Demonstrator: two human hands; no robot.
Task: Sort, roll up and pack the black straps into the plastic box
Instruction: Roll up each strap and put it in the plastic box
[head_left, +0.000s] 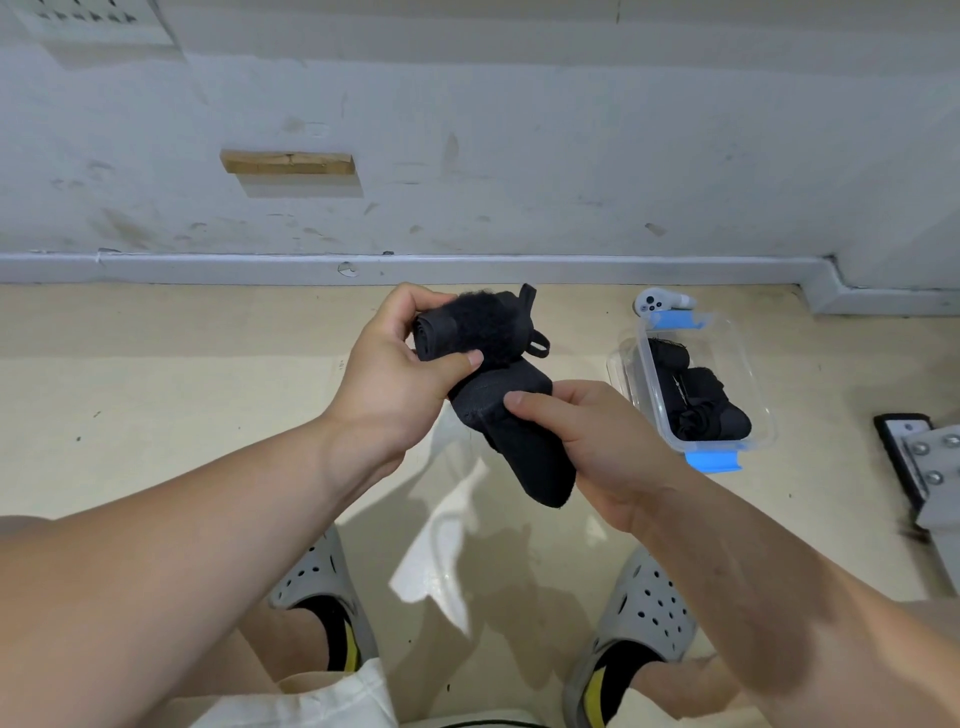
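Note:
A black strap (488, 332) is held up in the middle of the head view, partly rolled, with a fuzzy patch and a small loop at its far end. My left hand (395, 374) grips the rolled part, thumb pressed on its near side. The loose tail (530, 457) hangs down to the right, pinched by my right hand (597, 441). To the right on the floor stands the clear plastic box (758, 410) with blue clips. Several rolled black straps (696, 400) lie inside it.
A white handheld controller (655, 302) lies just beyond the box. A metal bracket with bolts (930, 467) sits at the right edge on a dark plate. A wooden block (288, 162) is fixed to the wall ahead. My feet in grey clogs (644, 613) are below.

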